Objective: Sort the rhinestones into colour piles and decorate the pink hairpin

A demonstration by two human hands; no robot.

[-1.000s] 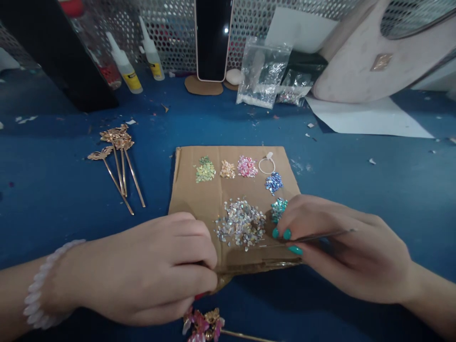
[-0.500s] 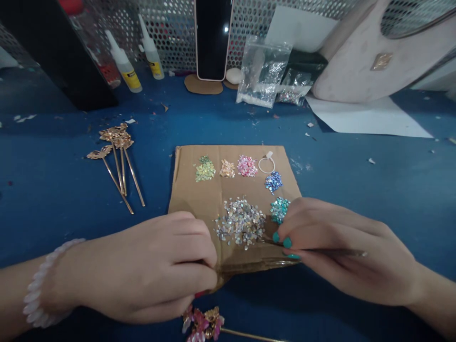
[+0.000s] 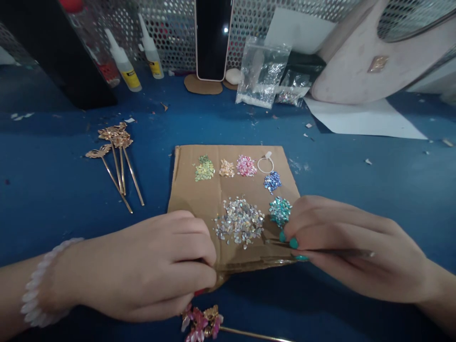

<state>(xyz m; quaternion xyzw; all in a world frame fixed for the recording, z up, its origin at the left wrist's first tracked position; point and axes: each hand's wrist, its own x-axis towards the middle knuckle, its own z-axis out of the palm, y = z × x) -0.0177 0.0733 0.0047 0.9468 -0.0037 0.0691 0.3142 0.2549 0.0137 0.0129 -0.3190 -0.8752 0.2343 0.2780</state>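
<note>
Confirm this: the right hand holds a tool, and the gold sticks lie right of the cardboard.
Wrong side: the gold sticks lie left of the cardboard, as the head view shows. The right hand does hold a tool.

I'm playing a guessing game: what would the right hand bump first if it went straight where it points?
Probably the silver flakes. The right hand points left toward them, thin tool first, though height is unclear.
</note>
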